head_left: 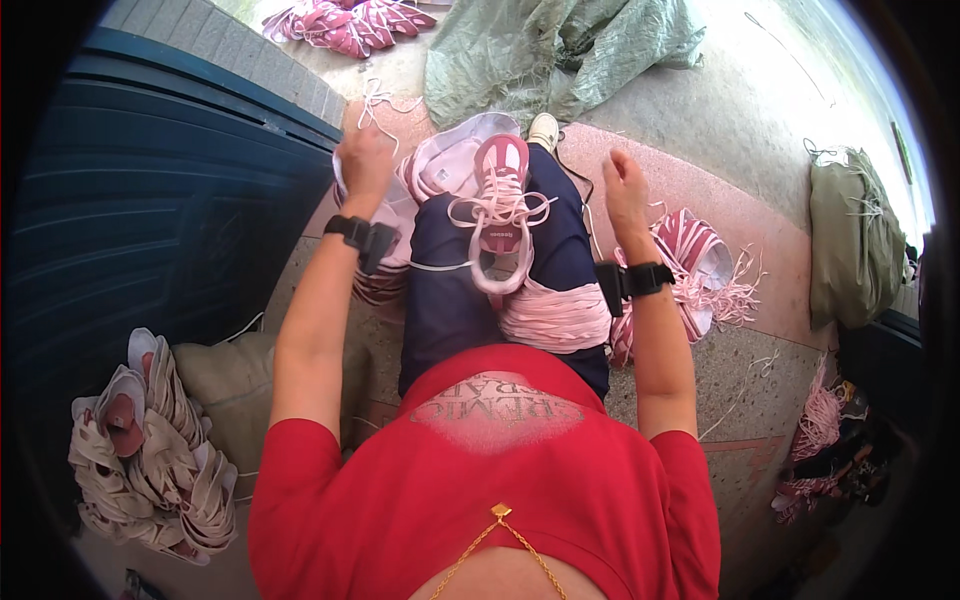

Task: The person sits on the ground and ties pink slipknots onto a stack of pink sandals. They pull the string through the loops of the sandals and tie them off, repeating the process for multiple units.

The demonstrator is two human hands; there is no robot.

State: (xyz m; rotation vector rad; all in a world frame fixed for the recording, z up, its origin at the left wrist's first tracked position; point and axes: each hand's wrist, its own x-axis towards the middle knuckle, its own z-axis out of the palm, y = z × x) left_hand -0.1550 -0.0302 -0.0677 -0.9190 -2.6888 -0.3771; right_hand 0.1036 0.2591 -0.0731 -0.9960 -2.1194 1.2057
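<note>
A pink and white shoe upper [500, 215] lies between my thighs, its pale pink lace threaded and looped in a bow. My left hand [365, 160] is closed, raised beyond my left knee. White cord [376, 100] loops just past its fingers; whether it is in the grip is hidden. My right hand [627, 190] is raised apart from the upper, fingers curled; anything inside them is hidden. A thick band of pale pink laces [556, 317] lies over my right thigh. More pink and white uppers [450, 165] are stacked beside my left knee.
Striped pink uppers [690, 260] with loose laces lie right of my leg. Beige uppers [150, 450] are heaped at lower left by a stuffed sack [235, 395]. A blue door [160, 180] stands left, a green sack [850, 240] right, and green sheeting [560, 60] ahead.
</note>
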